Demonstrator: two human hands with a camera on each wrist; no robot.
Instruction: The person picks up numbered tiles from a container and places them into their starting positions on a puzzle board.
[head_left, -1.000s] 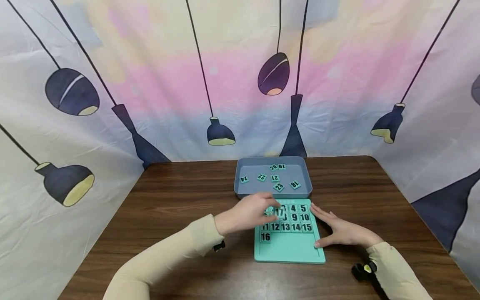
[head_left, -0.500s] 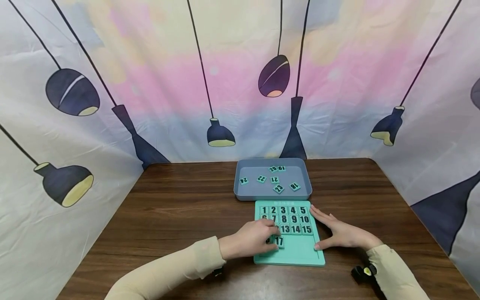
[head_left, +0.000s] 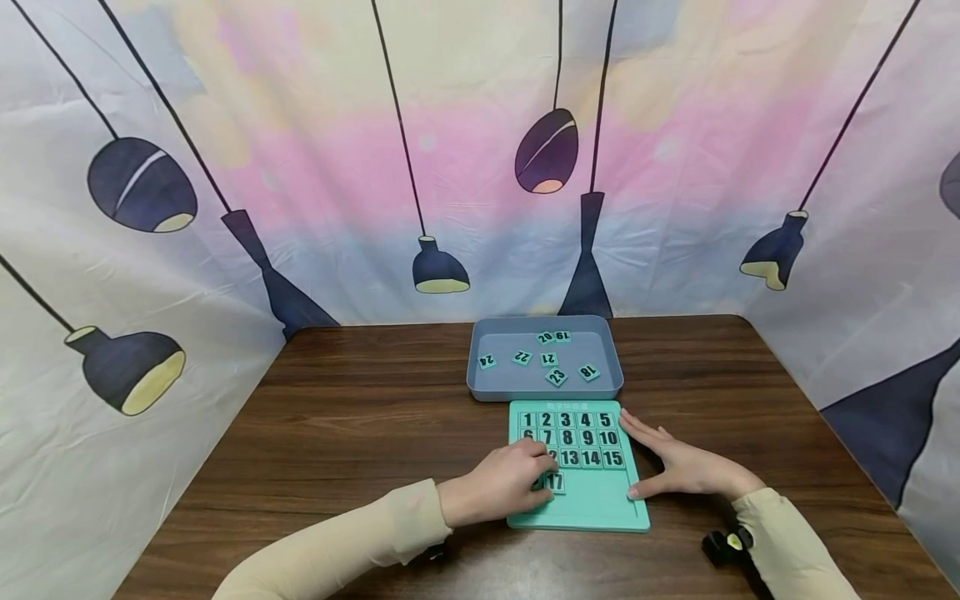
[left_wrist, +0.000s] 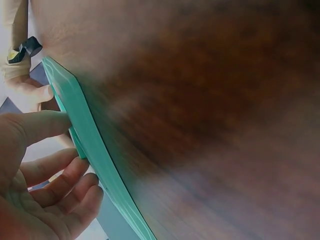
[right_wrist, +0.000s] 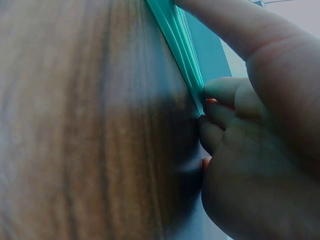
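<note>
My left hand [head_left: 497, 482] pinches the number 17 tile [head_left: 556, 482] between thumb and fingers, low over the green number board [head_left: 596, 510]. The 17 lies in the fourth row, just right of the 16, which my fingers mostly hide. Tiles 1 to 15 fill the three rows above, some partly covered by the hand. In the left wrist view, the thumb [left_wrist: 47, 125] and fingertips sit at the board's face. My right hand [head_left: 681, 465] rests against the board's right edge, thumb and fingers spread along it.
A grey-blue tray [head_left: 480, 385] stands just behind the board. Several loose number tiles lie in it, among them the 18 [head_left: 588, 372] and the 24 [head_left: 487, 361]. All of it is on a brown wooden table [head_left: 360, 400], with a printed cloth [head_left: 495, 167] hanging behind.
My left hand has brought the 17 tile down from over the upper rows to the fourth row, beside the 16. The right hand has stayed at the board's edge.
</note>
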